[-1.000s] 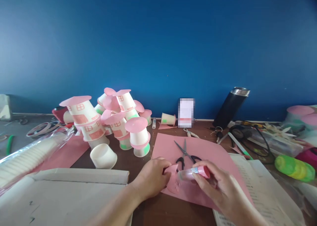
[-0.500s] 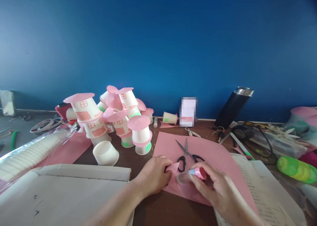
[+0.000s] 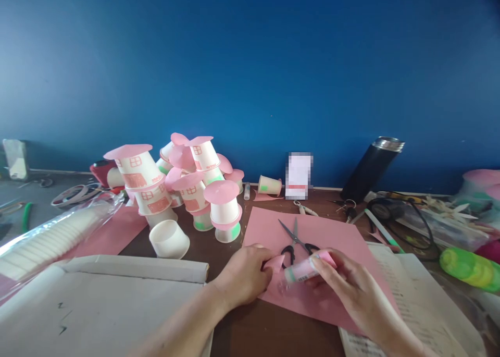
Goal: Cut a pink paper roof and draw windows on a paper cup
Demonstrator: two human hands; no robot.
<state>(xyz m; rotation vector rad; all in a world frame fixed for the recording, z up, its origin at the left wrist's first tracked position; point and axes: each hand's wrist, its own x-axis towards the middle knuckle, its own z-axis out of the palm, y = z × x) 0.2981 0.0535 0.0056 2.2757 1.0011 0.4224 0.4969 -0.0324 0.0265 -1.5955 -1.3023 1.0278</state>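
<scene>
My left hand (image 3: 250, 273) pinches a small pink paper piece (image 3: 275, 263) above the near edge of a large pink sheet (image 3: 336, 232). In my right hand (image 3: 344, 281) is a glue stick (image 3: 302, 271) with a pink end, its clear end tilted down to the left beside the paper piece. The glue stick is slightly blurred. Just beyond both hands, black-handled scissors (image 3: 296, 238) lie part-open on the sheet.
White paper cups with pink tops (image 3: 221, 193) stand stacked at left, beside a plain cup (image 3: 169, 239). A white cardboard sheet (image 3: 128, 305) lies front left. A black flask (image 3: 371, 169), pliers (image 3: 304, 209) and a green bottle (image 3: 469, 267) are farther right.
My right hand has moved slightly right and turned the glue stick, so its label side shows more. My left hand keeps its pinch on the paper piece.
</scene>
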